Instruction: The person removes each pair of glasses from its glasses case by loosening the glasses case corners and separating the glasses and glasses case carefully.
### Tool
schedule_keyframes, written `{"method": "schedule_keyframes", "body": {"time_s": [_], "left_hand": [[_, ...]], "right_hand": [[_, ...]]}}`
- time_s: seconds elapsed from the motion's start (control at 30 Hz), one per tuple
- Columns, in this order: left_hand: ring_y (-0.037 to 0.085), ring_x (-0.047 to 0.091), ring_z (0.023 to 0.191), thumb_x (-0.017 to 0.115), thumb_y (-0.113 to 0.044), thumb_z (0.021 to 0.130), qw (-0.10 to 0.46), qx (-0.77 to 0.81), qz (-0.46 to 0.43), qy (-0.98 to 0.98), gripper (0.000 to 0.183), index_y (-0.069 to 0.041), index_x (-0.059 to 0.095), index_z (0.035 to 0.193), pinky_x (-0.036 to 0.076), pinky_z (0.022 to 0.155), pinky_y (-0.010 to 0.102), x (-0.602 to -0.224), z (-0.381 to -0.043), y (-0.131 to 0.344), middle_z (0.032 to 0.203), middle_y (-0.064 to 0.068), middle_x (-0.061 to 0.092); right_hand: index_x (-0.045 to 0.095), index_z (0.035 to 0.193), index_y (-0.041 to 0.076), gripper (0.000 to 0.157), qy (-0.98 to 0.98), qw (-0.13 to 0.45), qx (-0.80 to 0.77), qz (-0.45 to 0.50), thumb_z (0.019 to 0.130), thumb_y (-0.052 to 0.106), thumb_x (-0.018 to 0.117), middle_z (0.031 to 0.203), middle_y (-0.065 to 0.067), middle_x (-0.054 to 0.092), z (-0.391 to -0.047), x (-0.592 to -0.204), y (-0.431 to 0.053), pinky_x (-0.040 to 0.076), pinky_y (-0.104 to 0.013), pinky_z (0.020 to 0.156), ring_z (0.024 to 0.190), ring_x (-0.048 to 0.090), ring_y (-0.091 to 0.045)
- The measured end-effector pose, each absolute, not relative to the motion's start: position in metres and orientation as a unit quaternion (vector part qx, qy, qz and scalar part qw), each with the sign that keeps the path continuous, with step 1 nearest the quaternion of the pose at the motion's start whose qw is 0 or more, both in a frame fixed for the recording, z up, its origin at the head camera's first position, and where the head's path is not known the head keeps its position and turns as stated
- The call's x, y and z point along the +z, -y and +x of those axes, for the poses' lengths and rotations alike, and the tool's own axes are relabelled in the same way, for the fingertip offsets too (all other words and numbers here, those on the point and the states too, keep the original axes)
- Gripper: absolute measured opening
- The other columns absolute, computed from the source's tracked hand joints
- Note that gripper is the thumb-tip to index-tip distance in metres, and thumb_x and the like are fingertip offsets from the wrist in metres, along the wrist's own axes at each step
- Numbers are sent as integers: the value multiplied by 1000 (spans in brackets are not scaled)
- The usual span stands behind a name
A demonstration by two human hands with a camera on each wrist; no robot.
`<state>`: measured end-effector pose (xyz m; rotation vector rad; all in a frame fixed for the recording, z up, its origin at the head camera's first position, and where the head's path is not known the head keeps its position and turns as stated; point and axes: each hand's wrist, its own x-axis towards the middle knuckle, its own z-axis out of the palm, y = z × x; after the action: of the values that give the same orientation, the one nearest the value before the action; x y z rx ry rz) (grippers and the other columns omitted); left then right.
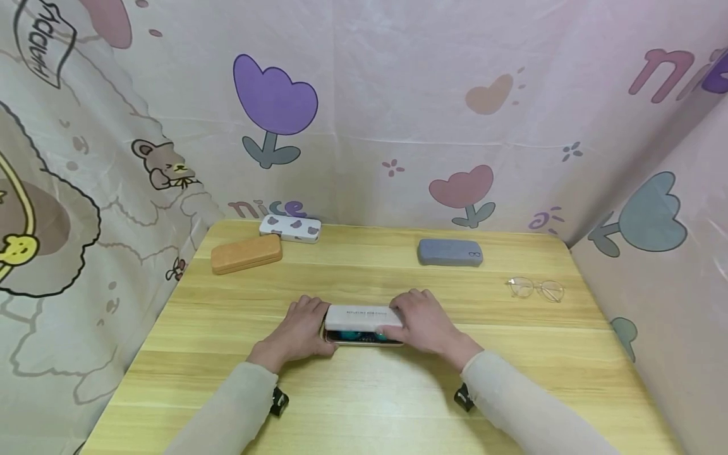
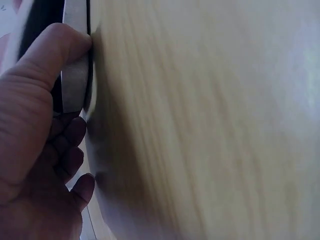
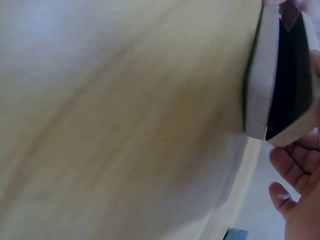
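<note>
A whitish glasses case (image 1: 355, 318) with small lettering on its lid sits on the table, its lid partly raised. Dark lining and something teal show in the gap at the front. My left hand (image 1: 298, 328) grips the case's left end; in the left wrist view the thumb (image 2: 60, 42) presses the front of its lower half. My right hand (image 1: 423, 322) holds the lid at the right end, thumb at the front edge. From the right wrist, the pale lower shell (image 3: 260, 85) and black inside are visible beside curled fingers (image 3: 290, 167).
On the wooden table (image 1: 364, 404), a tan case (image 1: 246, 254) and a white patterned case (image 1: 291, 229) lie at the back left. A grey-blue case (image 1: 450, 252) stands at the back right, with thin-framed glasses (image 1: 536, 289) farther right. Printed curtains (image 1: 364, 114) enclose the table.
</note>
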<state>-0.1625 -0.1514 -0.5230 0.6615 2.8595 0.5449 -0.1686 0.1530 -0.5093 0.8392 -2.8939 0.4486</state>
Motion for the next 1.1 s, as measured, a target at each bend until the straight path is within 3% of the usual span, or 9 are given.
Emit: {"method": "schedule_keyframes", "body": {"time_s": [0.2, 0.47, 0.83, 0.97, 1.1], "left_hand": [[29, 47, 116, 86, -47, 76, 88, 193, 224, -951, 77, 2, 62, 130, 39, 104, 50, -523, -160, 150, 127, 10, 64], [31, 47, 118, 86, -47, 78, 83, 199, 210, -953, 78, 3, 62, 132, 39, 102, 49, -522, -160, 149, 128, 11, 64], [32, 47, 122, 87, -50, 79, 82, 199, 196, -957, 84, 5, 61, 137, 38, 103, 50, -521, -161, 145, 137, 14, 63], [32, 47, 121, 88, -50, 78, 86, 194, 197, -957, 85, 6, 61, 137, 38, 102, 49, -521, -162, 145, 137, 14, 63], [31, 47, 118, 88, -51, 78, 90, 190, 198, -957, 85, 5, 61, 136, 38, 99, 48, -520, -163, 144, 136, 14, 63]], "right_hand": [[75, 112, 10, 56, 958, 8, 205, 201, 103, 61, 56, 98, -1, 76, -175, -505, -157, 48, -42, 91, 86, 66, -19], [71, 105, 14, 48, 946, 8, 283, 156, 97, 61, 67, 83, 6, 63, -174, -498, -157, 49, -33, 71, 73, 55, -13], [71, 105, 11, 44, 946, 19, 286, 149, 98, 55, 68, 91, 3, 66, -174, -499, -154, 51, -37, 76, 80, 57, -15], [71, 117, 7, 49, 949, 52, 273, 148, 97, 52, 71, 108, -5, 72, -166, -497, -155, 54, -46, 92, 99, 65, -23], [70, 119, 1, 45, 941, 154, 246, 172, 97, 40, 76, 114, -13, 73, -155, -493, -156, 52, -50, 98, 108, 66, -31]]}}
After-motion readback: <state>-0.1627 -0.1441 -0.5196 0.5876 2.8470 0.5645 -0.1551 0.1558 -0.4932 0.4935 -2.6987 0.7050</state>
